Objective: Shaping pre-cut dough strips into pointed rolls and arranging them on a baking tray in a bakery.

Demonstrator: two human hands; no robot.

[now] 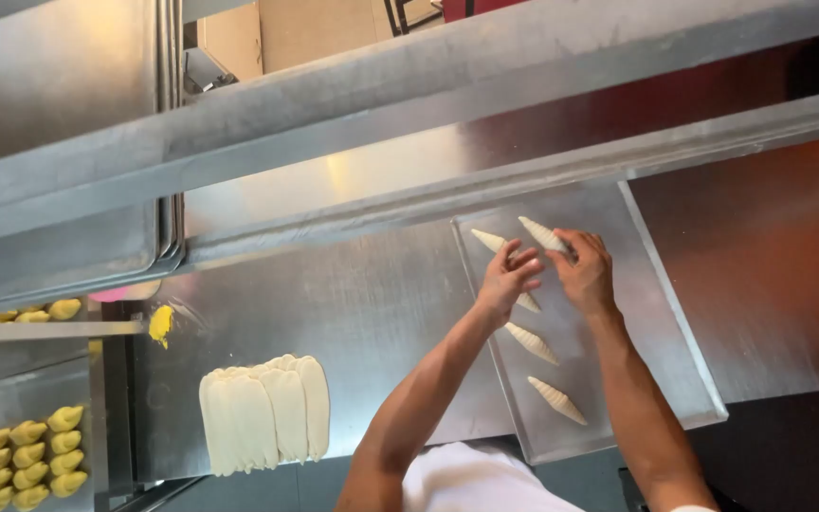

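Head view looks down on a steel table (362, 313) with a flat metal baking tray (661, 351) lying at its right end. Both my hands are over the far part of that tray. My right hand (585, 270) is closed round one end of a ridged, pointed roll of pale dough (542, 233) near the tray's far edge — fingers pinched on it, the tapered tip sticking out toward the far left. My left hand (509, 280) sits just beside it, fingers curled and touching the right hand's fingertips; whether it grips any dough I cannot tell.

Four more shaped rolls lie on the tray, all slanted the same way. One (488, 241) is by the far left corner, another (527, 301) is half hidden under my left hand, a third (532, 342) lies in the middle of the tray, and the fourth (557, 400) is nearer the front edge.

On the bare table, toward its front left, a stack of flat pale dough sheets (265, 412) lies overlapped — well apart from the tray. A yellow smear (160, 323) sits near the table's left edge. Beyond that edge, a rack holds trays of small yellow shaped pieces (30, 460), set in rows.
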